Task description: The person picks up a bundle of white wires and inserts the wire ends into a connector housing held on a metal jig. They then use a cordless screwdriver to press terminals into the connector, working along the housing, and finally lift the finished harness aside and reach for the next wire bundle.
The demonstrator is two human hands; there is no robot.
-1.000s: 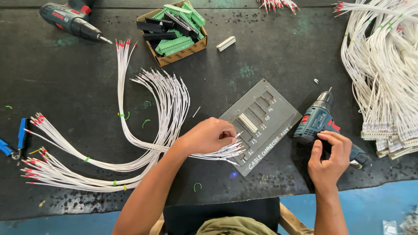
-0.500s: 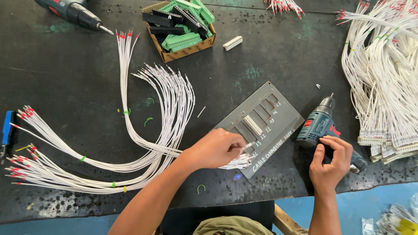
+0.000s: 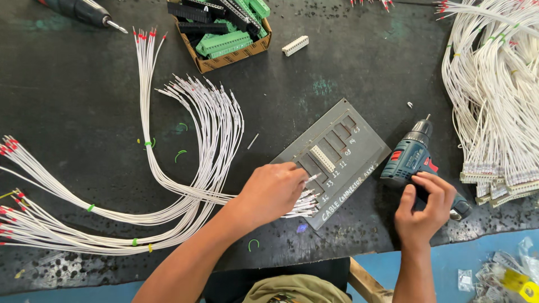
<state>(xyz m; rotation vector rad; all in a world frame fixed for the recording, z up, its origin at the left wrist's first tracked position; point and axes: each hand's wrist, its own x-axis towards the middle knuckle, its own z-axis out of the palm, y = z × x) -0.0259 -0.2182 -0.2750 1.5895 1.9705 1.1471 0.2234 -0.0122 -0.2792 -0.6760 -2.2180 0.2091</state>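
Wires (image 3: 303,201) pinched in left hand (image 3: 272,191) over jig plate (image 3: 337,160); right hand (image 3: 424,207) grips drill (image 3: 412,160).

Black worktable (image 3: 67,101) carries a grey jig plate (image 3: 337,157) between both hands. A cardboard box (image 3: 224,47) of connectors lies beyond them, with white wire bundles (image 3: 185,140) outboard of the left.
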